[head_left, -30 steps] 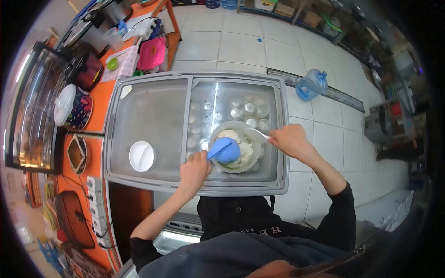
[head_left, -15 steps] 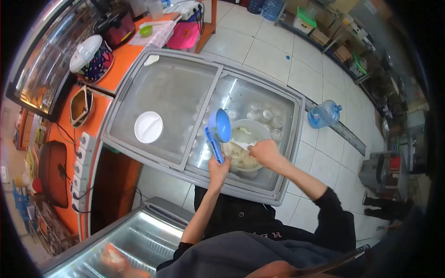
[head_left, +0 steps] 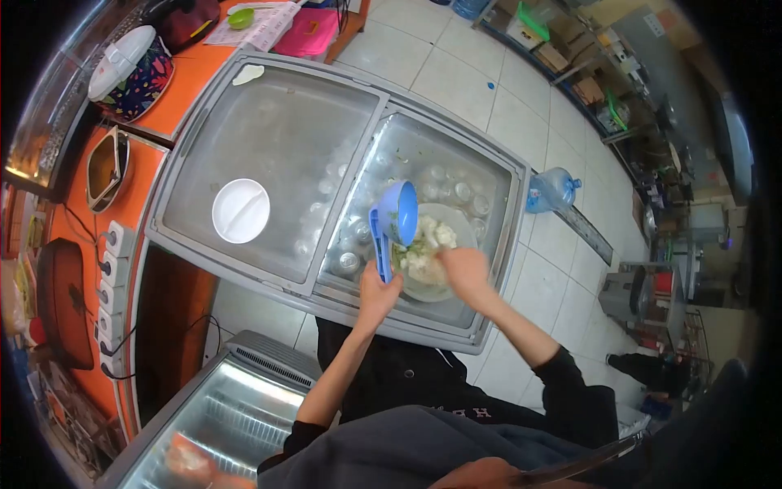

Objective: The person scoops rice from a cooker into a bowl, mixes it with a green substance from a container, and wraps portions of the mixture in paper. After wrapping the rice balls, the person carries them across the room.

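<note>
My left hand (head_left: 380,292) is closed round the handle of a blue ladle (head_left: 398,213), whose cup tilts over the left side of a large pale bowl (head_left: 461,223). A creamy white mixture with green bits (head_left: 423,254) lies in the bowl. At the bowl's right side my right hand (head_left: 465,273) is closed and blurred by motion; what it holds is hidden. The bowl stands on the glass top of a chest freezer (head_left: 269,130), with bottle tops showing beneath the glass.
A round white divided dish (head_left: 241,211) sits on the freezer's left pane. Orange counters (head_left: 152,216) at the left hold a patterned pot (head_left: 133,75), a metal container (head_left: 107,171) and power strips (head_left: 106,297). A blue water bottle (head_left: 553,191) lies beyond the freezer's right edge.
My right hand has moved within the bowl area, and the white utensil seen in it before is no longer visible. The mixture looks heaped with green showing. The view has shifted slightly.
</note>
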